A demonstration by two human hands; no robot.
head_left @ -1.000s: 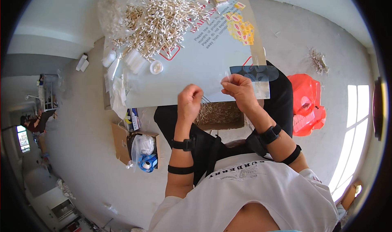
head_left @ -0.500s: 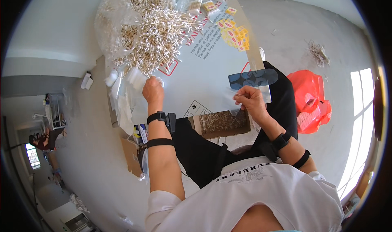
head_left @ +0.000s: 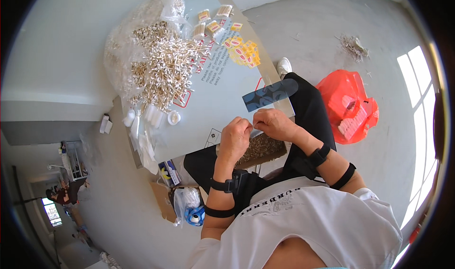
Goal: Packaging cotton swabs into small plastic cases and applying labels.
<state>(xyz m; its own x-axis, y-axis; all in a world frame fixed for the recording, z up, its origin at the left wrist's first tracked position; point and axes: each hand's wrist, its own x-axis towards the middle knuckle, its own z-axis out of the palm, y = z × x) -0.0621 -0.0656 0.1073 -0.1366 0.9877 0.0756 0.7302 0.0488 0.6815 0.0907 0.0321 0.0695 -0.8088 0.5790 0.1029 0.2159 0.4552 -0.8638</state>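
Left hand: we see the left hand [head_left: 237,136] with fingers bunched at the near table edge; can't tell if it's clamped on anything.
Right hand: right hand [head_left: 274,123] curled, fingertips almost meeting the left's; a pale bit shows below, too small for us to identify, so grip unclear.
Fingertip work: we'd judge light pinches, wrists low, both hands over the cardboard box [head_left: 263,160] so drops land inside.
Cotton swabs: heaped loose cotton swabs [head_left: 163,72] at the table's far left; more sticks in the box below the hands.
Table sheet: pale table [head_left: 204,120] carries red and dark print, slanted, plus red-outlined symbols.
Yellow labels: we note scattered yellow labels [head_left: 244,53], each with a red oval; lettering too small.
Shirt: white shirt [head_left: 303,217], dark chest lettering.
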